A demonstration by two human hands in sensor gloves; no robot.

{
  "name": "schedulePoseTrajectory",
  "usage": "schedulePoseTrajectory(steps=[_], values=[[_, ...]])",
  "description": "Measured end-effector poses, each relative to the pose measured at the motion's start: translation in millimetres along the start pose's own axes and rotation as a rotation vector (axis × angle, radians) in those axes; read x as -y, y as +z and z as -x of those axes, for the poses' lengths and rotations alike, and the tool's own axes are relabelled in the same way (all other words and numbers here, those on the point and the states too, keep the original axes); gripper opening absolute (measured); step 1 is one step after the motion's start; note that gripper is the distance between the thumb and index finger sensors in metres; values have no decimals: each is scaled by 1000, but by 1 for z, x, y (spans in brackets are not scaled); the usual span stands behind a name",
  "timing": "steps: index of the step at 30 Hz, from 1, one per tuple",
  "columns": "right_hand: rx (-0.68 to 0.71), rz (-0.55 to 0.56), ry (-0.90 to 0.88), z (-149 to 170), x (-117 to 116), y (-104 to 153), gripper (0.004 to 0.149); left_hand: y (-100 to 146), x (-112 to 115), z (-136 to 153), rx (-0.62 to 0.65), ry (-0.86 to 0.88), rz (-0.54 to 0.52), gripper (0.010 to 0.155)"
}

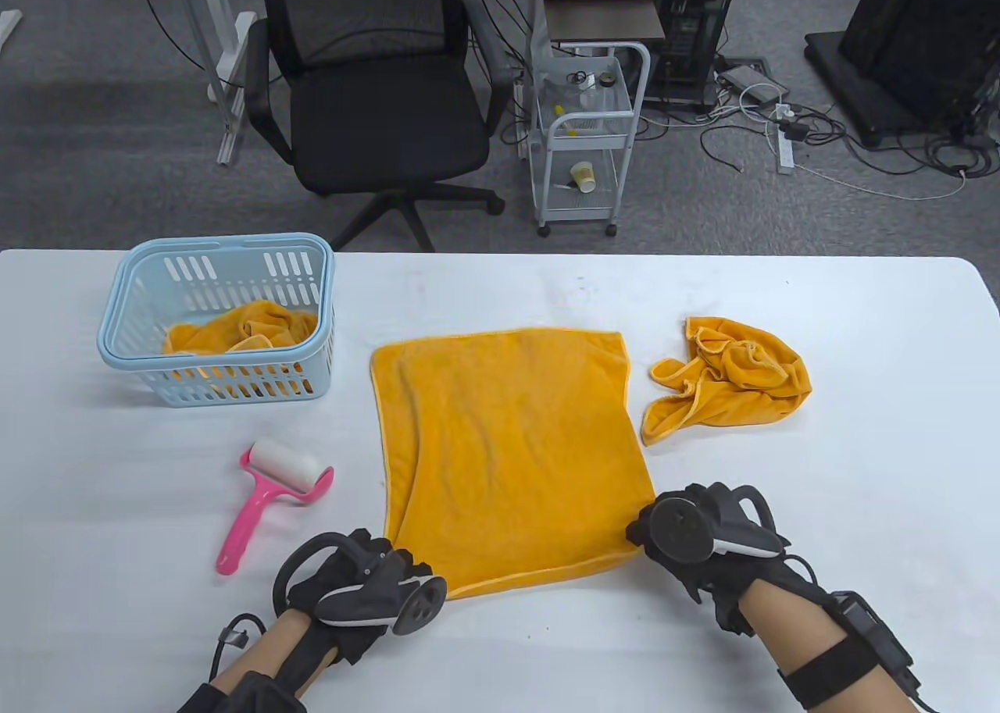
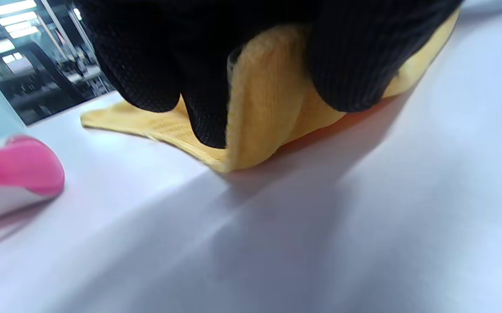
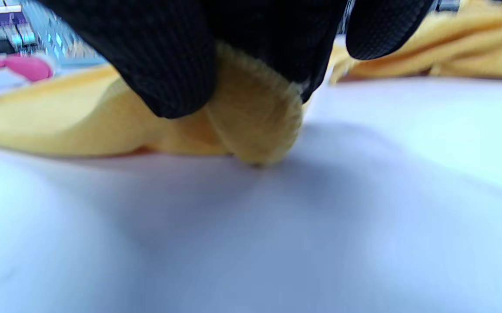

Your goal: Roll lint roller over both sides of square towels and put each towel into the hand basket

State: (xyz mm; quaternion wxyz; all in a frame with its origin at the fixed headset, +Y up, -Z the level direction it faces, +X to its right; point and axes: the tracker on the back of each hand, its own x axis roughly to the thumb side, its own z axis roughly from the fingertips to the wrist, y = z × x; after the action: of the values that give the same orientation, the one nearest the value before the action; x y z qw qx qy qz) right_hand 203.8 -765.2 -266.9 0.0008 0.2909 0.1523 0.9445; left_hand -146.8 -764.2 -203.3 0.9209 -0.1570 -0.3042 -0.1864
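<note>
A square orange towel (image 1: pixel 508 440) lies spread flat in the middle of the white table. My left hand (image 1: pixel 391 565) pinches its near left corner (image 2: pixel 255 117) between gloved fingers (image 2: pixel 346 65). My right hand (image 1: pixel 648 529) pinches the near right corner (image 3: pixel 255 126). A pink lint roller (image 1: pixel 269 494) with a white roll lies on the table left of the towel, apart from both hands; its handle end (image 2: pixel 11 174) shows in the left wrist view. A light blue hand basket (image 1: pixel 219 319) at the back left holds a crumpled orange towel (image 1: pixel 242 326).
Another crumpled orange towel (image 1: pixel 726 381) lies to the right of the spread one, also seen as the orange heap (image 3: pixel 451 43) behind my right fingers. Beyond the table's far edge stand a black office chair (image 1: pixel 375 96) and a white trolley (image 1: pixel 586 135).
</note>
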Motion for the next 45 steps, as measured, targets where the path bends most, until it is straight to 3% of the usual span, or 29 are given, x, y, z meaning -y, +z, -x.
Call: schedulePoseTrajectory(steps=[2,5,9,11,14,16,21,25,29,36,39,42,45], values=[[0,-82,-25,0,-2,3,40,1,4,-1,16,36,62,43],[3,-175,-49,1,-1,6,43,4,5,0,14,56,73,46],[29,-212,-109,2,-1,9,52,9,4,4,8,120,152,51],[52,-152,-169,5,2,12,54,13,1,7,11,122,165,56],[31,-42,-263,15,10,17,54,25,-10,20,-56,166,84,58],[-11,52,-281,21,11,19,56,37,-18,35,-141,185,3,58],[-90,0,-121,25,2,15,74,62,-17,86,-485,160,-101,64],[-116,-48,-90,29,-1,14,86,65,10,123,-699,229,41,87],[-155,-77,-52,33,-3,14,94,55,37,142,-798,352,179,94],[-199,-188,4,35,-14,11,100,33,61,160,-943,420,249,78],[-202,-207,4,35,-16,10,100,27,67,164,-983,419,214,61],[-203,-214,0,35,-18,10,100,30,67,167,-982,483,149,55],[-203,-214,1,35,-18,10,100,42,51,168,-933,575,36,52]])
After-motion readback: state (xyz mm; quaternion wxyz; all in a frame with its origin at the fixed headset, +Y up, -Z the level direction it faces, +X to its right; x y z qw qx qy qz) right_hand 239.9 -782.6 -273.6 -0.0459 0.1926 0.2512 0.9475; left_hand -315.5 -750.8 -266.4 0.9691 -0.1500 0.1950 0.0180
